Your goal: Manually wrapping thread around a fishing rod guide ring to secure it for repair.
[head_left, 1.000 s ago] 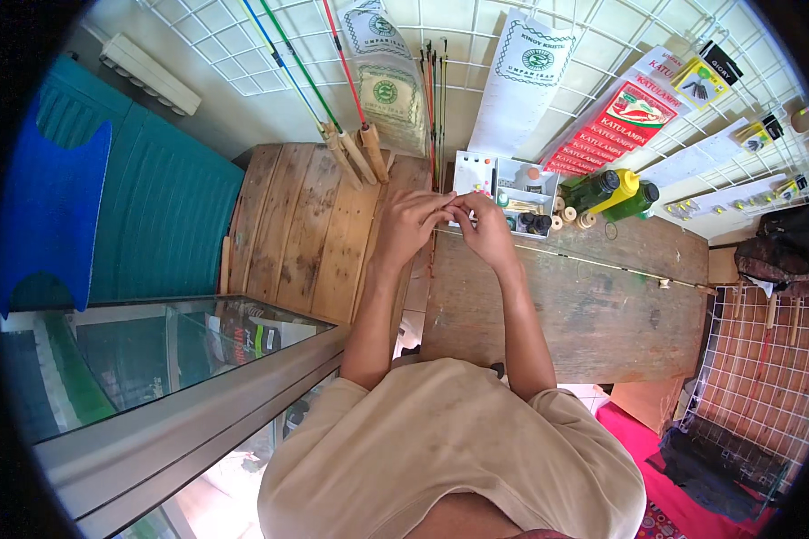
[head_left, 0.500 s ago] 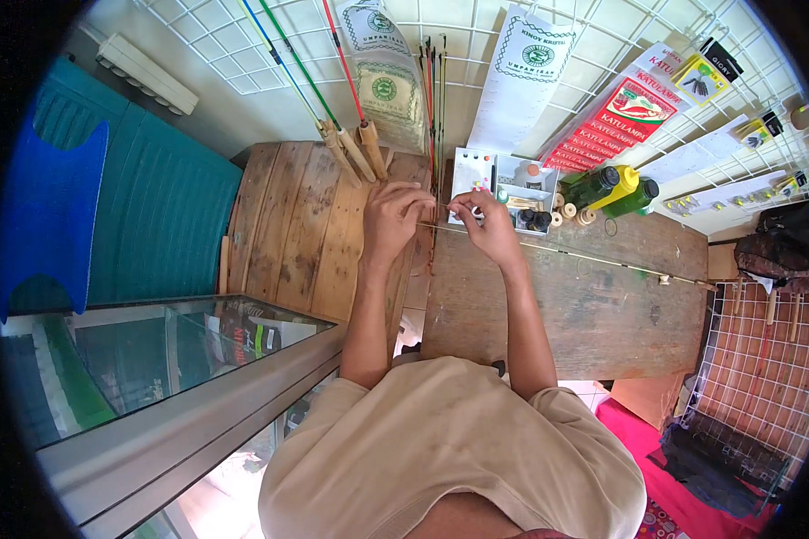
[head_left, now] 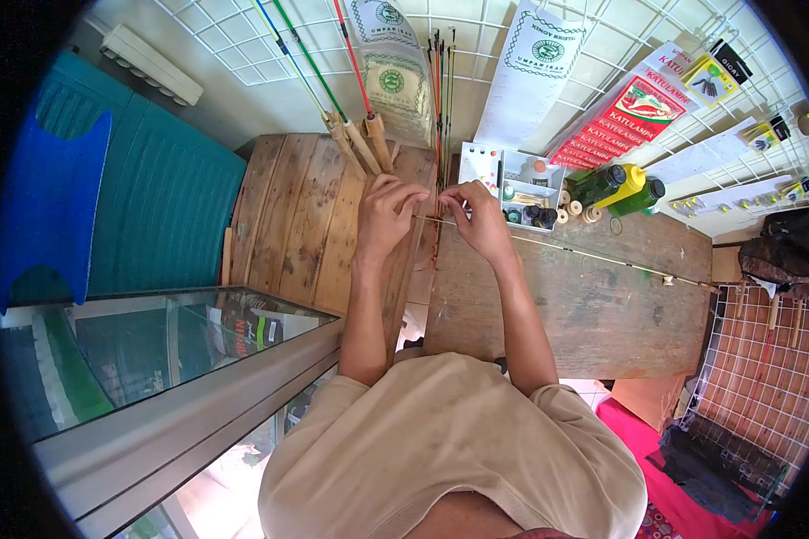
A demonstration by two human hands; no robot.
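My left hand (head_left: 386, 217) and my right hand (head_left: 483, 222) face each other a short way apart, above the gap between the two tabletops. Fingers and thumb are pinched together on each. Whatever is between the fingertips is too fine to make out. Just below the hands, a thin pale fishing rod (head_left: 593, 257) runs across the right tabletop, its thick end at the far right. My right hand is closest to a white divided tray (head_left: 553, 190) holding small bottles and beads.
Cork-handled rods (head_left: 357, 144) stand on the slatted wooden table (head_left: 283, 216) at left. Dark bottles (head_left: 600, 184), a yellow bottle (head_left: 632, 182) and wooden spools (head_left: 570, 209) sit beside the tray. Behind is a white wire grid with hanging packets (head_left: 638, 103). A glass cabinet (head_left: 243, 332) fills the near left.
Both hands stay pinched and their fingertips have drawn slightly closer together. My left hand's fingers are more curled. The whole view has shifted a little.
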